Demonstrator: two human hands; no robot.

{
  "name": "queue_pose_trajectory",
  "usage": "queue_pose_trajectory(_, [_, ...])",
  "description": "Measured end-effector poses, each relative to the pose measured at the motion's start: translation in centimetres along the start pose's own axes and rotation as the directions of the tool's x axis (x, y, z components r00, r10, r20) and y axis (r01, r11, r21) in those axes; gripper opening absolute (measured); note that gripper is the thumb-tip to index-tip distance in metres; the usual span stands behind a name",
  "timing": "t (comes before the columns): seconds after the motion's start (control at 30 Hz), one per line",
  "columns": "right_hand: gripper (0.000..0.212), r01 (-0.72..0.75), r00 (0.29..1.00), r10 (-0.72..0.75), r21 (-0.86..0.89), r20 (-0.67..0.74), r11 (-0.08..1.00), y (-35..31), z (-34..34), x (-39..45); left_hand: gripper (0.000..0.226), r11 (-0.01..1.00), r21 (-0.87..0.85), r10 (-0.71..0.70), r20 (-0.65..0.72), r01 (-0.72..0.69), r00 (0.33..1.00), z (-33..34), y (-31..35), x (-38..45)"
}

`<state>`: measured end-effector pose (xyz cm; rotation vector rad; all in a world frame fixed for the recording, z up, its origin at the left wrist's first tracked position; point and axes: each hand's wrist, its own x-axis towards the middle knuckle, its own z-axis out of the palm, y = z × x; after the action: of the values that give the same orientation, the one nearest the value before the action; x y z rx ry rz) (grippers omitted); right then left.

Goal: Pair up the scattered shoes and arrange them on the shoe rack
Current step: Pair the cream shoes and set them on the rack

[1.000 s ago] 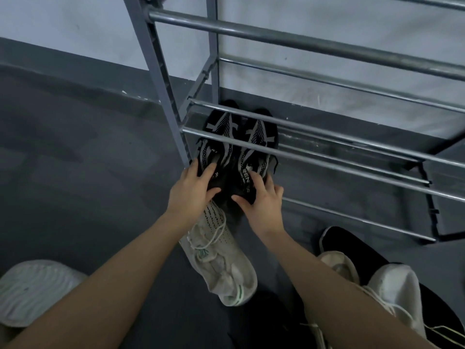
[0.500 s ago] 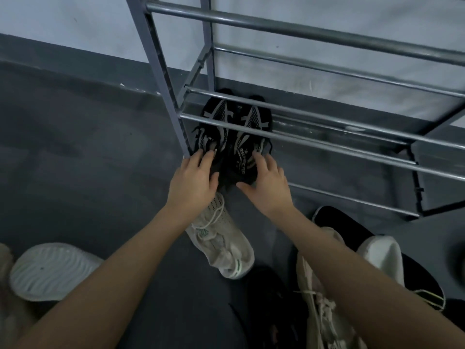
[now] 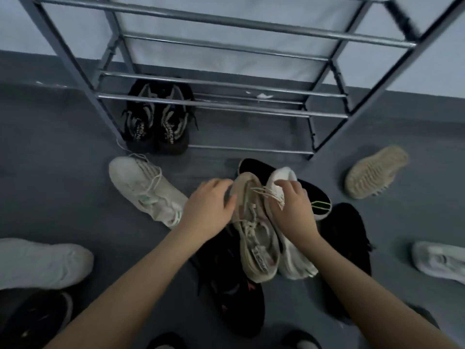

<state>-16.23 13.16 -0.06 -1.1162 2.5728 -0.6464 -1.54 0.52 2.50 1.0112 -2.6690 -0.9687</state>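
A black pair of sneakers [image 3: 157, 122] stands side by side on the bottom left of the grey metal shoe rack [image 3: 221, 104]. On the floor in front of it a beige sneaker [image 3: 256, 238] lies on a heap of shoes. My left hand [image 3: 210, 210] grips its toe from the left. My right hand [image 3: 293, 210] curls over its right side at the laces, above a white sneaker [image 3: 294, 263]. A second beige sneaker [image 3: 375, 172] lies sole up at the right.
More shoes lie scattered on the grey floor: a white one [image 3: 146, 190] left of my hands, another white one [image 3: 37, 263] far left, one [image 3: 440, 260] far right, and black ones [image 3: 234, 293], [image 3: 349, 238] in the heap. The rack's bars right of the black pair hold nothing.
Both hands left the black pair on the rack and came back to the heap, where they took hold of the beige sneaker. The view has tilted down and to the right.
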Motion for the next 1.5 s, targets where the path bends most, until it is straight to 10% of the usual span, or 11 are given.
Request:
queue_pose_trajectory(0.23, [0.044, -0.377, 0.918, 0.364, 0.059, 0.158, 0.924, 7.3, 0.2, -4.3, 0.053, 0.999, -0.041, 0.017, 0.276, -0.006, 0.961, 9.3, 4.0, -2.0])
queue_pose_trajectory(0.37, [0.032, -0.300, 0.950, 0.289, 0.091, 0.117, 0.950, 8.7, 0.4, -4.6, 0.062, 0.984, 0.173, 0.007, 0.221, -0.046, 0.975, 12.0, 4.8, -2.4])
queue_pose_trajectory(0.6, [0.020, -0.076, 0.949, 0.126, 0.178, -0.289, 0.981, 7.2, -0.9, -4.4, 0.069, 0.995, 0.065, -0.090, 0.173, 0.080, 0.981, 11.1, 5.5, -2.8])
queue_pose_trajectory(0.8, [0.020, -0.058, 0.974, 0.160, 0.507, -0.160, 0.860, 2.2, -1.9, -4.3, 0.070, 0.914, -0.368, -0.194, -0.031, 0.169, 0.981, 7.2, 5.2, -4.5])
queue_pose_trajectory(0.97, [0.021, -0.009, 0.999, 0.037, 0.611, -0.032, 0.791, -2.1, -1.3, -4.6, 0.067, 0.898, -0.395, -0.265, -0.132, 0.195, 0.955, 2.1, 3.4, -7.3])
queue_pose_trajectory(1.5, [0.019, 0.242, 0.915, -0.370, 0.513, 0.161, 0.823, -16.3, 4.2, -0.3, 0.038, 0.732, -0.630, -0.585, -0.385, 0.260, 0.714, -4.9, -7.5, -10.4])
